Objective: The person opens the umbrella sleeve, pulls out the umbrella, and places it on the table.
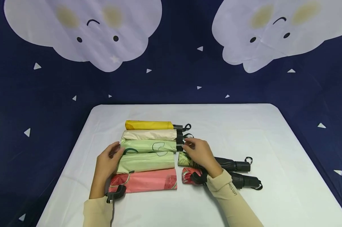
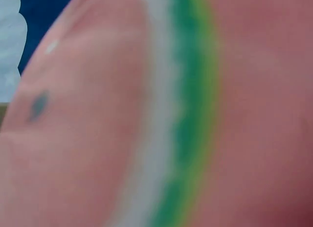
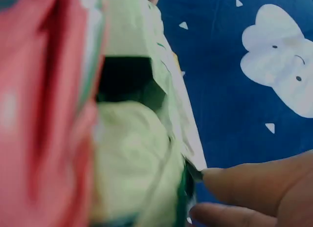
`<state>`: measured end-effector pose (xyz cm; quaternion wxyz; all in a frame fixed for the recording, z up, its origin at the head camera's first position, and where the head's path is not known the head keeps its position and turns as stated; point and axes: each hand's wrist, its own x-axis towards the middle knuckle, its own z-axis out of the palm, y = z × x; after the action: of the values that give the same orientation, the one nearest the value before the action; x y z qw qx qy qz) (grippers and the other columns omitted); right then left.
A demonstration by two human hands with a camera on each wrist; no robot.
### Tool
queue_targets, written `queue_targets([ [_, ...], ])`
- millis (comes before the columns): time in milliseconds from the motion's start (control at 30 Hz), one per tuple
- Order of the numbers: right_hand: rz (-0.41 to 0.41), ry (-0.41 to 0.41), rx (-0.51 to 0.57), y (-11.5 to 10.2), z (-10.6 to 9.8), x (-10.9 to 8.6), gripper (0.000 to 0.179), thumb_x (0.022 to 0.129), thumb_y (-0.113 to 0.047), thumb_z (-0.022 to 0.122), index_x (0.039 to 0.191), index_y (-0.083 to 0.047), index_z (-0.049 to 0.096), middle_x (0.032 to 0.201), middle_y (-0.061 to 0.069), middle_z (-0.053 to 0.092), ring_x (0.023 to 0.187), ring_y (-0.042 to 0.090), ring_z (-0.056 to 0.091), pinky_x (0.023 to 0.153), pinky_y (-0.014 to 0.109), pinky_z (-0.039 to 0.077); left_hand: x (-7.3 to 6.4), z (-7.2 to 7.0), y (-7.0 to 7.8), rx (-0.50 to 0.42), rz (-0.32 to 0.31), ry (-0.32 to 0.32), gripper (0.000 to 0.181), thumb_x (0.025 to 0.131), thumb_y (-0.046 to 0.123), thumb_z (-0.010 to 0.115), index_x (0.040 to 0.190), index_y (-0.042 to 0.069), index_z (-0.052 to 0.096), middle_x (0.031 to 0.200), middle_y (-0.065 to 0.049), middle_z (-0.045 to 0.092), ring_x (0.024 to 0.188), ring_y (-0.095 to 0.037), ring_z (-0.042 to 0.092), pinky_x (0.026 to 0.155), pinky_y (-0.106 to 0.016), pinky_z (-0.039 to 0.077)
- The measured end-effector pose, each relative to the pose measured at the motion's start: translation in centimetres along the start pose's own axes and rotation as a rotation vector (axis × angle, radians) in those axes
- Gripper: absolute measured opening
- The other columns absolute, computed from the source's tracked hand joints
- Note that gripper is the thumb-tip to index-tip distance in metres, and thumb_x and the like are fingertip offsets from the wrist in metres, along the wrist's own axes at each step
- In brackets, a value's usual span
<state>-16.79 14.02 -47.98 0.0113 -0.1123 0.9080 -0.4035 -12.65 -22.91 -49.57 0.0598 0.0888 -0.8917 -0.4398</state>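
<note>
Head view: light green umbrella (image 1: 144,146) lies crosswise just left of frame center, between the two hands, black handle end to the right. Left hand (image 1: 107,160) is at its left end, fingers loosely bent, clear gap between thumb and fingers. Right hand (image 1: 200,153) is at the handle end, fingertips against it, also loosely bent, thumb slightly apart from the fingers. No wrap-around grip visible on either.

Stack on the desk (image 1: 273,132), top to bottom: yellow umbrella (image 1: 149,125), cream umbrella (image 1: 149,135), the light green one, then a green sleeve (image 1: 148,161) and a pink watermelon sleeve (image 1: 151,181). All roughly parallel, neighbors touching or nearly so. Yellow and cream both have black ends and wrist loops on the right.

Right of center, lower down: green-and-black umbrella (image 1: 232,164) above red-and-black umbrella (image 1: 240,180), loops at their right ends. Right forearm crosses over both. Black wrist device (image 1: 117,192) on the left wrist, over the pink sleeve's lower left.

Left wrist view: blurred pink fabric with a white-green band, hand out of shot. Right wrist view: pink fabric on the left, green in the middle, two fingers entering lower right, one tip at a dark edge. Navy cloud-print backdrop (image 1: 173,47) fills the upper part of the head view.
</note>
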Motion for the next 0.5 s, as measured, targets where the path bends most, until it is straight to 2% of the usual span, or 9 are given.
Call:
queue_targets([
  [267, 0.024, 0.038, -0.013, 0.4, 1.5, 0.5, 0.038, 0.096, -0.026, 0.073, 0.129, -0.008, 0.071, 0.1, 0.004, 0.075, 0.089, 0.019, 0.071, 0.082, 0.044, 0.057, 0.2, 0.2, 0.1, 0.024, 0.035, -0.013, 0.057, 0.101, 0.047, 0.063, 0.146, 0.012, 0.057, 0.126, -0.017, 0.068, 0.117, -0.03, 0.061, 0.095, -0.047, 0.047],
  [500, 0.021, 0.073, -0.024, 0.6, 1.8, 0.5, 0.036, 0.095, -0.023, 0.075, 0.127, -0.007, 0.072, 0.103, 0.007, 0.077, 0.091, 0.022, 0.073, 0.083, 0.046, 0.058, 0.2, 0.5, -0.3, 0.001, 0.011, -0.015, 0.058, 0.099, 0.043, 0.067, 0.146, 0.011, 0.057, 0.128, -0.019, 0.067, 0.119, -0.033, 0.061, 0.097, -0.05, 0.048],
])
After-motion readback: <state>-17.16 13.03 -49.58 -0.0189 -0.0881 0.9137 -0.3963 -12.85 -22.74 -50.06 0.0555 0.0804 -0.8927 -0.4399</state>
